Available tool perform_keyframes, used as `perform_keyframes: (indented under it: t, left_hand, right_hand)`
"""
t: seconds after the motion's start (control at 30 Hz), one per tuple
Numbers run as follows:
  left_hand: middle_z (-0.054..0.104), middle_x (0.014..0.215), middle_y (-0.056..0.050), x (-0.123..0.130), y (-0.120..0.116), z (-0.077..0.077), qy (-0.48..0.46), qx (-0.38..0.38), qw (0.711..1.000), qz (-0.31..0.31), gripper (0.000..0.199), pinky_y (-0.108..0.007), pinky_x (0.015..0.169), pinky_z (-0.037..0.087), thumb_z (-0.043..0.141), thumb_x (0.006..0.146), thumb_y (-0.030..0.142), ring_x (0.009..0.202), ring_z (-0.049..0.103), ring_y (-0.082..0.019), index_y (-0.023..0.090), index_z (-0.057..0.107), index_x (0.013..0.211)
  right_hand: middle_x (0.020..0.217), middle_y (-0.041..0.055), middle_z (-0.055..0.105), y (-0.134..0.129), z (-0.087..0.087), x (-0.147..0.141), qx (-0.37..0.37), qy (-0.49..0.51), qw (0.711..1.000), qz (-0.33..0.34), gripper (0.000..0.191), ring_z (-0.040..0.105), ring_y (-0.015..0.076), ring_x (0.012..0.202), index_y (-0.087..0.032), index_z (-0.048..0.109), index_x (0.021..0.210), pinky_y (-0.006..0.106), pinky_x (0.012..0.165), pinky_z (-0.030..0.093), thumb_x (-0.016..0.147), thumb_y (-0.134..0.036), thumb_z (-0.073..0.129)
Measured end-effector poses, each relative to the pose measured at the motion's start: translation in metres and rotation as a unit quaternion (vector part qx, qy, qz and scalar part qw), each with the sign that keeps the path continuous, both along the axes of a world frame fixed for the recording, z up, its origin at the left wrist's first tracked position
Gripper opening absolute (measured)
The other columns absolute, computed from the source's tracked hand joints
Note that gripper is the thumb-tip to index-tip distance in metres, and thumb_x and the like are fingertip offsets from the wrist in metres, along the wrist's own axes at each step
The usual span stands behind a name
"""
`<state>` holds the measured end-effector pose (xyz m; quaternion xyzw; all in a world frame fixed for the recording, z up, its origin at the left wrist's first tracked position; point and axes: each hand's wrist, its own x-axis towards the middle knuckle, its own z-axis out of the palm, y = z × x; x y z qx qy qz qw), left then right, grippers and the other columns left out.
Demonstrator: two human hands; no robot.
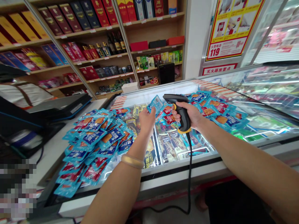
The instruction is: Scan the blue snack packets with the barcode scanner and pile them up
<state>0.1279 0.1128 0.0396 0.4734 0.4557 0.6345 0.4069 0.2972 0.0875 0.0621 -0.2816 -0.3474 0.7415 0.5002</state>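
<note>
Between the fingers of my left hand [147, 119] is a small blue packet [156, 105], held up with its pale printed side showing. My right hand [190, 115] is wrapped round the grip of a black and yellow barcode scanner [183, 118], whose head points left toward the packet. A large heap of blue snack packets [100, 137] with red and dark blue labels covers the left part of the glass-topped freezer. A second pile of similar packets [219, 109] lies on the glass to the right, beyond my right hand.
The freezer's front edge [168, 177] runs below my forearms. From the scanner a black cable [190, 174] hangs over that edge. At the left stands a counter with a black device [60, 105]. Shelves [98, 29] with boxes and bottles fill the back.
</note>
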Motion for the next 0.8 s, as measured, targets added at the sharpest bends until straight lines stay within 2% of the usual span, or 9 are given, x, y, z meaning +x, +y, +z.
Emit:
perform_keyframes:
  t: [0.07, 0.13, 0.2, 0.3, 0.37, 0.43, 0.57, 0.67, 0.8]
  left_hand:
    - [0.072, 0.081, -0.003, -0.011, 0.001, 0.003, 0.080, 0.044, 0.995, 0.035, 0.025, -0.040, 0.078, 0.062, 0.058, 0.081, 0.031, 0.076, 0.071, -0.019, 0.016, 0.072, 0.095]
    - [0.075, 0.089, -0.004, -0.031, -0.002, 0.011, 0.183, 0.092, 0.975, 0.087, 0.034, -0.040, 0.083, 0.060, 0.054, 0.085, 0.029, 0.083, 0.072, -0.021, 0.017, 0.071, 0.113]
    - [0.077, 0.100, -0.006, -0.058, -0.011, 0.023, 0.288, 0.139, 0.937, 0.140, 0.039, -0.040, 0.093, 0.056, 0.052, 0.087, 0.027, 0.097, 0.072, -0.023, 0.018, 0.068, 0.122]
    - [0.071, 0.125, -0.006, -0.106, -0.032, 0.041, 0.426, 0.192, 0.863, 0.194, 0.040, -0.038, 0.107, 0.047, 0.048, 0.090, 0.024, 0.120, 0.063, -0.022, 0.020, 0.067, 0.125]
    - [0.067, 0.132, -0.006, -0.137, -0.045, 0.048, 0.502, 0.172, 0.818, 0.222, 0.043, -0.039, 0.111, 0.043, 0.043, 0.092, 0.023, 0.124, 0.060, -0.022, 0.022, 0.064, 0.129]
    - [0.061, 0.139, -0.008, -0.164, -0.055, 0.050, 0.573, 0.100, 0.776, 0.244, 0.045, -0.045, 0.114, 0.039, 0.040, 0.094, 0.024, 0.129, 0.056, -0.026, 0.022, 0.061, 0.134]
    - [0.045, 0.153, -0.016, -0.196, -0.062, 0.044, 0.686, -0.083, 0.697, 0.193, 0.055, -0.068, 0.113, 0.026, 0.040, 0.095, 0.047, 0.140, 0.042, -0.038, 0.021, 0.051, 0.143]
    - [0.037, 0.158, -0.016, -0.203, -0.062, 0.039, 0.707, -0.114, 0.680, 0.158, 0.065, -0.069, 0.114, 0.023, 0.033, 0.096, 0.054, 0.144, 0.036, -0.039, 0.019, 0.040, 0.150]
    - [0.038, 0.157, -0.016, -0.199, -0.062, 0.039, 0.699, -0.088, 0.685, 0.184, 0.065, -0.068, 0.115, 0.021, 0.034, 0.095, 0.054, 0.147, 0.030, -0.040, 0.018, 0.043, 0.149]
  right_hand:
    - [0.059, 0.0003, 0.053, 0.000, -0.003, -0.006, -0.004, 0.012, 1.000, -0.007, 0.014, 0.043, 0.0084, 0.046, -0.016, 0.057, 0.075, 0.018, 0.041, 0.039, 0.084, -0.027, 0.059]
    - [0.059, 0.0002, 0.053, -0.001, -0.005, -0.016, -0.010, 0.021, 1.000, -0.001, 0.014, 0.043, 0.0083, 0.046, -0.015, 0.057, 0.075, 0.018, 0.042, 0.039, 0.084, -0.027, 0.059]
    - [0.059, -0.0001, 0.052, -0.002, -0.007, -0.030, -0.015, 0.026, 0.999, 0.013, 0.014, 0.043, 0.0083, 0.046, -0.016, 0.057, 0.076, 0.019, 0.042, 0.040, 0.083, -0.028, 0.060]
    - [0.059, -0.0004, 0.053, -0.005, -0.008, -0.056, -0.022, 0.026, 0.999, 0.042, 0.015, 0.044, 0.0085, 0.046, -0.016, 0.057, 0.076, 0.019, 0.042, 0.041, 0.082, -0.029, 0.062]
    - [0.059, -0.0007, 0.054, -0.007, -0.008, -0.074, -0.023, 0.025, 0.997, 0.069, 0.015, 0.044, 0.0087, 0.046, -0.016, 0.057, 0.077, 0.019, 0.044, 0.042, 0.082, -0.029, 0.063]
    - [0.059, -0.0010, 0.054, -0.010, -0.009, -0.090, -0.027, 0.027, 0.995, 0.090, 0.016, 0.045, 0.0086, 0.046, -0.016, 0.057, 0.078, 0.019, 0.044, 0.042, 0.083, -0.030, 0.064]
    - [0.060, -0.0009, 0.055, -0.015, -0.009, -0.109, -0.029, 0.032, 0.992, 0.122, 0.017, 0.047, 0.0082, 0.047, -0.016, 0.057, 0.077, 0.019, 0.045, 0.042, 0.082, -0.029, 0.065]
    - [0.061, -0.0009, 0.056, -0.018, -0.011, -0.111, -0.025, 0.030, 0.991, 0.129, 0.016, 0.047, 0.0078, 0.047, -0.015, 0.058, 0.078, 0.018, 0.045, 0.043, 0.081, -0.029, 0.065]
    - [0.059, -0.0013, 0.054, -0.016, -0.011, -0.106, -0.040, 0.023, 0.993, 0.108, 0.017, 0.047, 0.0080, 0.046, -0.016, 0.057, 0.076, 0.018, 0.044, 0.042, 0.080, -0.029, 0.066]
